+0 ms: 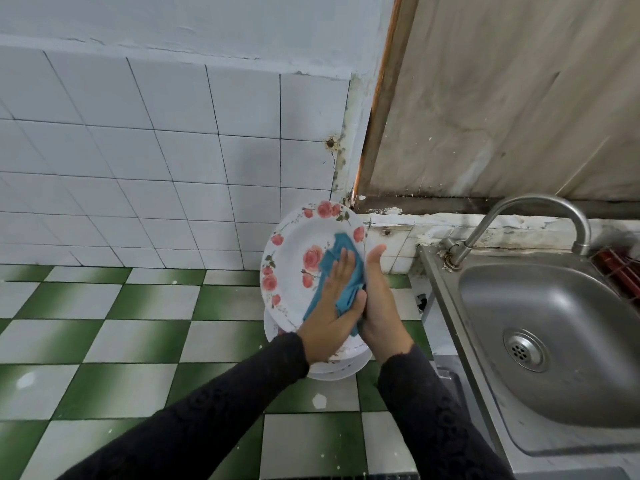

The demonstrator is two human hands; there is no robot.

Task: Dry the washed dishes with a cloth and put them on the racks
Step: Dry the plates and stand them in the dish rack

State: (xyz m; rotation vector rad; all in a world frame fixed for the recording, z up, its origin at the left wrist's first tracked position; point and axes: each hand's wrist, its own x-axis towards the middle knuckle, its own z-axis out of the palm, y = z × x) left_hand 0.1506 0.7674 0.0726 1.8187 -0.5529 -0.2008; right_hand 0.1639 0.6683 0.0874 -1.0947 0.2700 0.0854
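A white plate with pink roses (294,258) is held tilted up on edge, its face towards me, above the counter. A blue cloth (343,251) lies against the right part of its face. My left hand (332,306) presses flat on the cloth with its fingers straight. At the plate's right rim, my right hand (379,299) grips the plate, its fingers partly hidden behind it. Below the hands, a stack of matching white plates (332,370) sits on the counter, mostly covered by my wrists.
The counter (138,341) has green and white checkered tiles, with a white tiled wall behind. To the right is a steel sink (554,341) with a curved faucet (530,216). A red rack (620,268) shows at the far right edge.
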